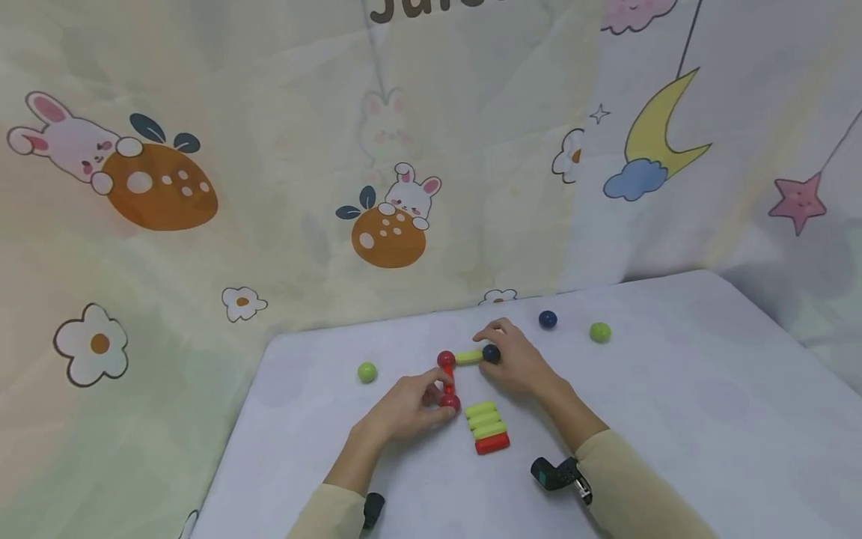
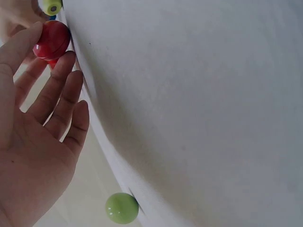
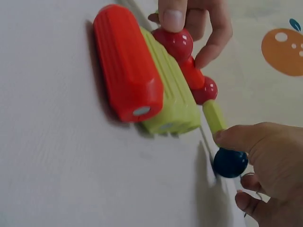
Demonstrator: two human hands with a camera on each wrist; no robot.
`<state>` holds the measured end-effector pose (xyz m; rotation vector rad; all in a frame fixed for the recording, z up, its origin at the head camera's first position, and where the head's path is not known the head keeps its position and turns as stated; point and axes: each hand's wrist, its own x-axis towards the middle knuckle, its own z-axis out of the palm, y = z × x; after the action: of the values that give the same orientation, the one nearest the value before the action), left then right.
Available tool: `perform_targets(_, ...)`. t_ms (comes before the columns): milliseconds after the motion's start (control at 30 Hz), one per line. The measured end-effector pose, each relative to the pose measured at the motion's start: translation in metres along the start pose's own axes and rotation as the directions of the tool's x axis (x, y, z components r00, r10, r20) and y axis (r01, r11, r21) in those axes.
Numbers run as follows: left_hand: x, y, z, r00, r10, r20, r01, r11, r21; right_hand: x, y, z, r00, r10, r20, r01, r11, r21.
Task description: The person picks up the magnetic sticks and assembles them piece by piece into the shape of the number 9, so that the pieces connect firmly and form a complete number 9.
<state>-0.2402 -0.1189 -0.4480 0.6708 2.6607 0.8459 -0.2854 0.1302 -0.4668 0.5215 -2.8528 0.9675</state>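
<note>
On the white table, magnetic balls and rods form an L. A near red ball (image 1: 450, 404) joins a red rod (image 1: 449, 380), then a far red ball (image 1: 446, 359), a yellow-green rod (image 1: 468, 358) and a dark blue ball (image 1: 491, 353). My left hand (image 1: 411, 404) pinches the near red ball (image 2: 53, 41), its index finger beside the red rod. The right hand (image 1: 517, 363) curls about the dark blue ball (image 3: 230, 163), with the thumb at the joint between ball and yellow-green rod (image 3: 214, 116). Part of its grip is hidden.
Several yellow-green rods (image 1: 485, 419) lie side by side near the L, with a loose red rod (image 1: 492, 444) alongside. A green ball (image 1: 367, 372) sits to the left. Farther right are another dark blue ball (image 1: 548, 320) and another green ball (image 1: 600, 332). A printed cloth (image 1: 296, 187) hangs behind.
</note>
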Motion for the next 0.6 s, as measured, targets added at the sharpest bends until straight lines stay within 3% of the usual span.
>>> perform_targets(200,-0.004,-0.005,-0.004,1.000,-0.008,-0.006,0.008,1.000,0.020,-0.001,0.008,0.008,0.994,0.071,0.080,-0.077,0.995,0.065)
perform_targets(367,0.000,-0.008,-0.002,1.000,0.028,-0.006,-0.028,0.999,0.017,0.000,0.012,0.008,0.991,0.124,0.039,-0.127,0.988,0.087)
perform_targets(600,0.009,-0.012,-0.001,0.999,-0.029,0.039,0.032,0.996,-0.084,0.001,0.019,0.005,0.989,0.146,0.035,-0.149,0.984,0.096)
